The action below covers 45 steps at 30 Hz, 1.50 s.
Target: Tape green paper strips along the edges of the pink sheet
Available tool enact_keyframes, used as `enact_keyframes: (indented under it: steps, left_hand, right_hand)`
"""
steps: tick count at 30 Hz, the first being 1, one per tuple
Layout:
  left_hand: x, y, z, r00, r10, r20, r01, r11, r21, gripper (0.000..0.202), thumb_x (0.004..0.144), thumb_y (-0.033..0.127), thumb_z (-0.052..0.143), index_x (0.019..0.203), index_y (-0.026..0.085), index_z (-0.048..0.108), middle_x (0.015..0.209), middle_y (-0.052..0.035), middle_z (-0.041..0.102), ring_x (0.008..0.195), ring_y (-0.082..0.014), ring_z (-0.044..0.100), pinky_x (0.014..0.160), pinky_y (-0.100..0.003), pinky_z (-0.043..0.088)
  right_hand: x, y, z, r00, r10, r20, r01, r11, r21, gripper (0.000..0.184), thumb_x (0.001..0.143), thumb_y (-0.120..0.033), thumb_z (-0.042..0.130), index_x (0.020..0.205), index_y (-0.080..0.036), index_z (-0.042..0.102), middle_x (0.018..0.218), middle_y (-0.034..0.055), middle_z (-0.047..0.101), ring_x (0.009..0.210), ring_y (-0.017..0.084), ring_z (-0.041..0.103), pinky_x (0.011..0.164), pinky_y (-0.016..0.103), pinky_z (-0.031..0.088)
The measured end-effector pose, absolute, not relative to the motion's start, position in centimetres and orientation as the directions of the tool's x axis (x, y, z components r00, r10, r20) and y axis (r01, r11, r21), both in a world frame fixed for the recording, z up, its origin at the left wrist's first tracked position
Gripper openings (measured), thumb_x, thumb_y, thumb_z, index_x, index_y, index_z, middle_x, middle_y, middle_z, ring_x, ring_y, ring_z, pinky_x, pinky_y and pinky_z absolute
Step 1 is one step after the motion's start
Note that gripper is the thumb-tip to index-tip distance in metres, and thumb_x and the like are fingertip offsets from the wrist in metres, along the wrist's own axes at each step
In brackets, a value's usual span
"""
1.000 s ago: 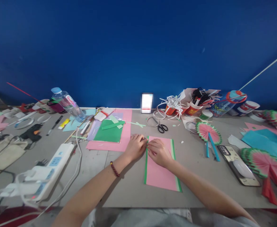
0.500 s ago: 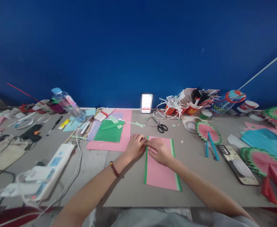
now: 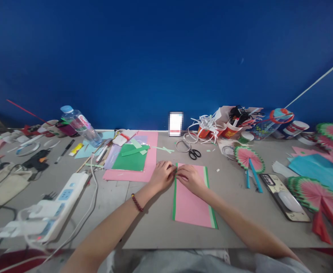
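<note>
A pink paper sheet [image 3: 193, 204] lies flat before me, with a dark green strip [image 3: 174, 204] along its left edge and dark and pale green strips [image 3: 211, 204] along its right. My left hand [image 3: 163, 176] is at the sheet's upper left corner, fingers curled and fingertips pressed together on the edge. Right beside it, my right hand [image 3: 190, 178] rests over the upper part of the sheet, its thumb and fingers pinched at the same green edge. The fingertips of both hands nearly meet there and cover that bit of paper.
Black-handled scissors [image 3: 195, 154] lie beyond the sheet. A pink sheet [image 3: 152, 151] with green paper [image 3: 131, 163] is at left, near a power strip [image 3: 66, 201] and a bottle [image 3: 82, 127]. Paper fans [image 3: 250, 159] and a phone [image 3: 284, 199] with a mouse are at right.
Both hands stay at the sheet's upper left edge, with only slight finger movement. The whole view has shifted a little; nothing else has visibly moved.
</note>
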<state>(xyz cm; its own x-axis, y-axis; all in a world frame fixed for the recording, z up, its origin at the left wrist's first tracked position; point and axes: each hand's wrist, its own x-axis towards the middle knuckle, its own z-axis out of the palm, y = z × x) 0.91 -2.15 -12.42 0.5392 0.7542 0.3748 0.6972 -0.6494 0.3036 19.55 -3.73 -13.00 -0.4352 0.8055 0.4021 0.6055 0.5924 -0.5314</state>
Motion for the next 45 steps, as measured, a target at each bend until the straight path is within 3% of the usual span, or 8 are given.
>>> enact_keyframes:
  steps: [7, 14, 25, 31, 35, 38, 42, 45]
  left_hand:
    - [0.8, -2.5, -11.9, 0.528, 0.724, 0.444, 0.560, -0.690, 0.459, 0.027, 0.080, 0.022, 0.058, 0.106, 0.020, 0.063, 0.103, -0.0077, 0.060, 0.095, -0.0229, 0.053, 0.086, -0.039, 0.042]
    - [1.2, -2.5, -11.3, 0.396, 0.817, 0.420, 0.337, -0.554, 0.761, 0.010, 0.084, 0.028, 0.060, 0.081, 0.021, 0.066, 0.086, -0.0048, 0.066, 0.085, -0.0179, 0.059, 0.080, -0.033, 0.045]
    - [1.5, -2.3, -12.0, 0.233, 0.924, 0.305, 0.276, -0.363, 0.890, 0.012, 0.077, 0.028, 0.064, 0.068, 0.021, 0.062, 0.073, -0.0032, 0.064, 0.074, -0.0175, 0.059, 0.072, -0.033, 0.048]
    - [1.1, -1.8, -12.3, 0.159, 0.975, 0.153, 0.168, -0.180, 0.969, 0.019, 0.077, 0.037, 0.064, 0.069, 0.020, 0.063, 0.070, -0.0027, 0.063, 0.064, -0.0144, 0.055, 0.058, -0.029, 0.047]
    - [0.9, -1.9, -11.5, 0.135, 0.982, 0.129, 0.185, -0.153, 0.971, 0.022, 0.077, 0.040, 0.062, 0.070, 0.019, 0.059, 0.065, 0.0000, 0.058, 0.057, -0.0113, 0.050, 0.054, -0.025, 0.044]
    - [0.9, -2.0, -11.1, 0.139, 0.978, 0.154, 0.167, -0.177, 0.970, 0.024, 0.079, 0.042, 0.059, 0.071, 0.019, 0.055, 0.064, 0.0016, 0.054, 0.056, -0.0104, 0.049, 0.053, -0.023, 0.043]
    - [1.0, -2.4, -11.0, 0.104, 0.971, 0.217, 0.171, -0.232, 0.957, 0.020, 0.083, 0.037, 0.055, 0.074, 0.020, 0.051, 0.073, -0.0006, 0.059, 0.063, -0.0119, 0.056, 0.058, -0.024, 0.046]
    - [0.9, -2.6, -11.0, 0.094, 0.942, 0.321, 0.226, -0.334, 0.915, 0.014, 0.085, 0.030, 0.052, 0.075, 0.020, 0.049, 0.095, -0.0062, 0.064, 0.087, -0.0173, 0.062, 0.073, -0.030, 0.051]
  right_hand:
    - [19.4, -3.6, -12.6, -0.309, 0.875, 0.374, 0.502, 0.484, -0.717, 0.008, 0.085, -0.021, 0.060, 0.081, -0.021, 0.067, 0.086, 0.0051, 0.070, 0.085, 0.020, 0.063, 0.081, 0.034, 0.047]
    - [19.3, -3.5, -11.4, -0.240, 0.933, 0.267, 0.403, 0.346, -0.847, 0.024, 0.088, -0.029, 0.053, 0.070, -0.020, 0.065, 0.072, 0.0038, 0.067, 0.070, 0.017, 0.062, 0.066, 0.028, 0.047]
    - [18.3, -2.2, -9.5, -0.317, 0.884, 0.344, 0.522, 0.466, -0.714, 0.033, 0.088, -0.025, 0.053, 0.057, -0.019, 0.061, 0.062, 0.0027, 0.065, 0.062, 0.014, 0.058, 0.062, 0.025, 0.042]
    - [19.2, 1.2, -8.2, -0.340, 0.910, 0.239, 0.565, 0.401, -0.721, 0.026, 0.091, -0.026, 0.045, 0.085, -0.020, 0.069, 0.080, 0.0040, 0.071, 0.074, 0.017, 0.064, 0.065, 0.026, 0.048]
    - [21.5, 3.7, -9.0, -0.271, 0.898, 0.347, 0.812, 0.407, -0.418, 0.022, 0.085, -0.014, 0.051, 0.097, -0.020, 0.068, 0.104, 0.0109, 0.067, 0.099, 0.025, 0.059, 0.084, 0.037, 0.047]
    - [22.8, 4.7, -10.2, -0.311, 0.886, 0.344, 0.860, 0.416, -0.295, 0.022, 0.083, -0.009, 0.051, 0.091, -0.019, 0.069, 0.103, 0.0126, 0.068, 0.098, 0.027, 0.057, 0.086, 0.040, 0.045]
    - [23.1, 5.0, -11.3, -0.319, 0.879, 0.355, 0.856, 0.428, -0.290, 0.020, 0.085, -0.012, 0.052, 0.079, -0.021, 0.069, 0.089, 0.0097, 0.070, 0.088, 0.024, 0.058, 0.081, 0.037, 0.045]
    - [22.4, 4.5, -11.2, -0.267, 0.884, 0.384, 0.832, 0.413, -0.371, 0.018, 0.087, -0.016, 0.050, 0.086, -0.020, 0.068, 0.090, 0.0086, 0.070, 0.087, 0.023, 0.059, 0.080, 0.035, 0.044]
